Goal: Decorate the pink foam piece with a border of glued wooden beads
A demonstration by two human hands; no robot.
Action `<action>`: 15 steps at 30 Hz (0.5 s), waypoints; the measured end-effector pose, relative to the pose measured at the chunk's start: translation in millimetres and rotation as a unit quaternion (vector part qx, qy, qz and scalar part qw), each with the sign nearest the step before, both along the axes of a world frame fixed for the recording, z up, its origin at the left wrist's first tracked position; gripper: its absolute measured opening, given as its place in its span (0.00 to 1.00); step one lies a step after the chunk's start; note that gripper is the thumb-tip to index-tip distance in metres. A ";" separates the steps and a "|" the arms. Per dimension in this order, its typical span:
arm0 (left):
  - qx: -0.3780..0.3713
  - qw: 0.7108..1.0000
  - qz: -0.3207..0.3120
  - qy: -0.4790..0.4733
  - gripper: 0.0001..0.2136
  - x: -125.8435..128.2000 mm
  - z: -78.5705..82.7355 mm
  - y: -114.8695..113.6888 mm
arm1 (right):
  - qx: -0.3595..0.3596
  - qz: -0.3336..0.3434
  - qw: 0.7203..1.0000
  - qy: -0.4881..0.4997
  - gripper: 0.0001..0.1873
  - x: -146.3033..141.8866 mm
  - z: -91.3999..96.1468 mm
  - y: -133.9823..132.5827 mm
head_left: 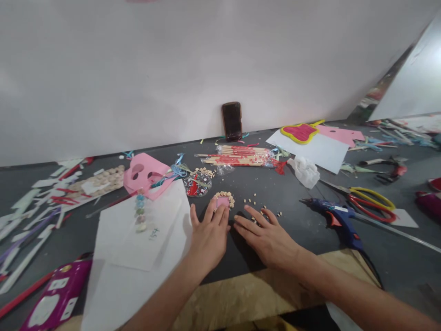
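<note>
My left hand (208, 233) lies with fingers spread, its fingertips at the near edge of a small pink piece (223, 201) ringed by pale beads (231, 197). Some of that piece is hidden under the fingers. To the right, my right hand (267, 235) rests on the dark tabletop with fingers stretched out and apart. Loose small pale beads (254, 195) lie just beyond its fingertips, and a few more show around its fingers. Behind the left hand sits a clear bag of black and white beads (197, 185) with a red piece on it.
A blue glue gun (339, 214) and red-and-yellow-handled scissors (372, 200) lie to the right. White paper (113, 239) and a pink mask (148, 172) are at left. Bundled wooden sticks (241, 158) and a phone (232, 121) stand toward the wall. Crumpled tissue (305, 171) lies right of the sticks.
</note>
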State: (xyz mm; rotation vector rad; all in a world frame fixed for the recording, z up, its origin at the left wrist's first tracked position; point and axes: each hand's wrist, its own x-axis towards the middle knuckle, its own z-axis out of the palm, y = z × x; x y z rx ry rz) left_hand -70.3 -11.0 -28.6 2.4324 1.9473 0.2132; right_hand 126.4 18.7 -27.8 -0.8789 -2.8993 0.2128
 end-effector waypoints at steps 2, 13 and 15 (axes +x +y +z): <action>-0.002 1.000 0.001 -0.002 0.20 0.0 -1.2 0.6 | 0.011 -0.005 1.000 -0.002 0.25 -1.9 -5.3 3.9; 0.003 1.000 0.008 -0.014 0.20 0.2 -3.4 0.3 | 0.098 -0.087 0.990 -0.051 0.23 23.5 -8.7 26.5; 0.002 1.000 0.007 -0.019 0.20 0.5 -2.9 0.6 | 0.097 -0.075 0.991 -0.050 0.24 20.3 -4.9 25.4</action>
